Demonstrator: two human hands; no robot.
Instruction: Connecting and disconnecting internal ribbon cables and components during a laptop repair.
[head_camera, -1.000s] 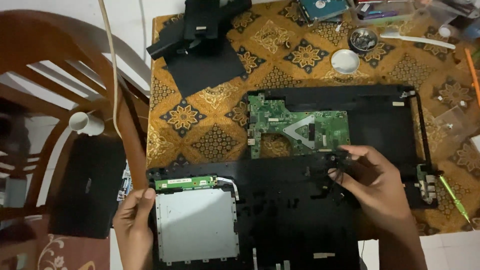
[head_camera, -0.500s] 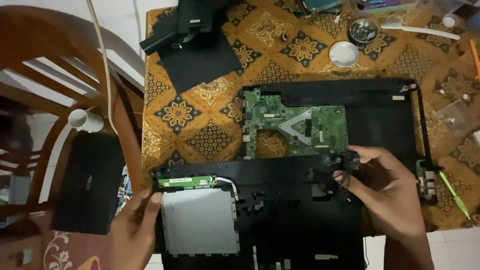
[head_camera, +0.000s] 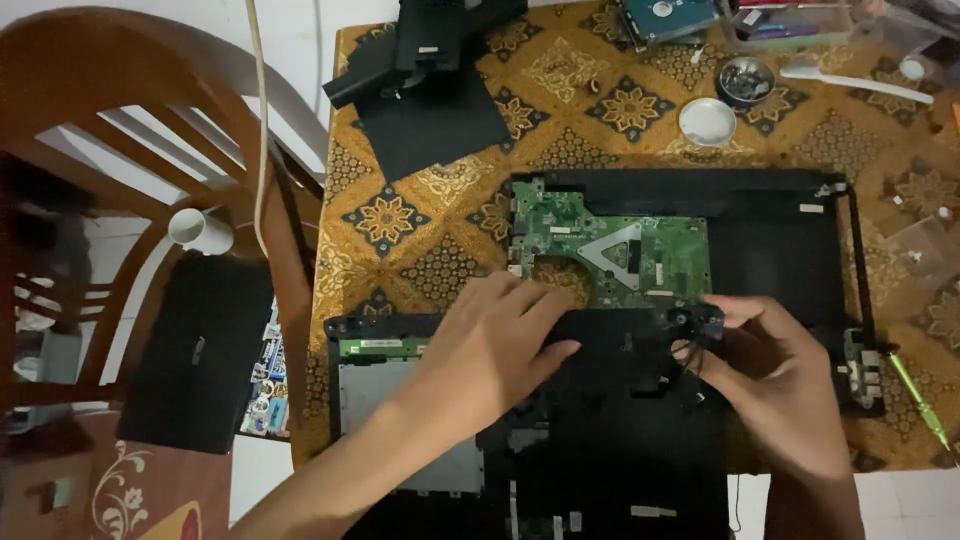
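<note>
While the left hand (head_camera: 500, 350) presses flat, fingers spread, steadying the black laptop cover (head_camera: 620, 430), the right hand (head_camera: 775, 375) pinches a small black part (head_camera: 695, 330) at its edge. Just beyond, the green motherboard (head_camera: 615, 245) lies exposed on the patterned worktop (head_camera: 400, 200).

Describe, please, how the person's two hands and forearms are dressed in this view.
Both the left hand and the right hand are bare: no gloves, rings or watch show. The forearms are bare too, with no sleeve reaching into view. The fingers carry no tape or markings.
</note>
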